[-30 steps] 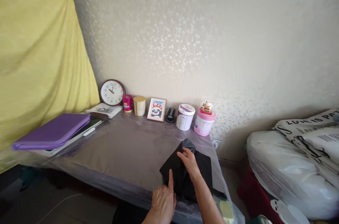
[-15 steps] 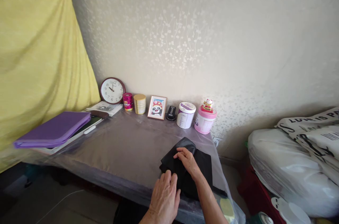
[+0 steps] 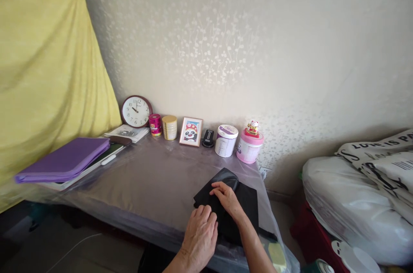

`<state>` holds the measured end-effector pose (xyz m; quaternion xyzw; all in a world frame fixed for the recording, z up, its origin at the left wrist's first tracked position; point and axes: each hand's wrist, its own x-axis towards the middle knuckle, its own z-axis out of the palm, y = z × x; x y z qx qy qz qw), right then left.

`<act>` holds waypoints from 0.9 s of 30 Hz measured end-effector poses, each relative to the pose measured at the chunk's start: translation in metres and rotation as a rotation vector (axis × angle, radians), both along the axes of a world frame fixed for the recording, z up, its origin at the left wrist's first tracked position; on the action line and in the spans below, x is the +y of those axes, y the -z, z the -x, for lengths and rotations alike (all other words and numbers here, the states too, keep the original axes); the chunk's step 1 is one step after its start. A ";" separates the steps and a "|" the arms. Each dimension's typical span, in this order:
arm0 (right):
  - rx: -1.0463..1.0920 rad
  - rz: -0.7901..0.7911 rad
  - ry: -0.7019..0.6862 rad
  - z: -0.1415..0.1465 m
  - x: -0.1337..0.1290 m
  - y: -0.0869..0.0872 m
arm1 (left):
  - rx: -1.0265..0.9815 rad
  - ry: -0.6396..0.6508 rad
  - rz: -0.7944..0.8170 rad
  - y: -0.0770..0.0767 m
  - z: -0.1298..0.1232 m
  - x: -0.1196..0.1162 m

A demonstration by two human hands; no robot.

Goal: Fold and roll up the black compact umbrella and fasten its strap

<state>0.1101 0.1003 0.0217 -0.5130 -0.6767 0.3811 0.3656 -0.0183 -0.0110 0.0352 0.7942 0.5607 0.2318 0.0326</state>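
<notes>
A folded piece of thin black fabric lies at the right front of the table, with a shinier flap at its far end. My left hand is closed at its near left edge, the fingers curled down over the fabric. Across the middle of the fabric rests my right hand; its fingers are loosely bent, with gaps between them. A narrow black strip sticks out on the right, by the table's edge.
Along the wall stand a clock, a pink can, a yellow-lidded jar, a panda picture frame and two tubs. A purple folder lies left. Bulky bags stand beyond the table's right edge.
Both hands have shifted very slightly on the black fabric, my left hand a little up and to the left. The fabric lies almost the same.
</notes>
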 end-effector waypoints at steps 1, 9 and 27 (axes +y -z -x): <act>-0.011 -0.004 -0.007 0.000 -0.002 -0.001 | -0.002 0.014 -0.014 0.003 -0.002 0.001; -0.240 -0.346 -0.219 0.000 -0.030 -0.016 | 0.113 0.004 0.030 0.066 -0.017 0.011; -0.681 -0.495 -0.156 -0.029 0.051 -0.008 | 0.176 0.003 0.211 0.076 -0.018 0.014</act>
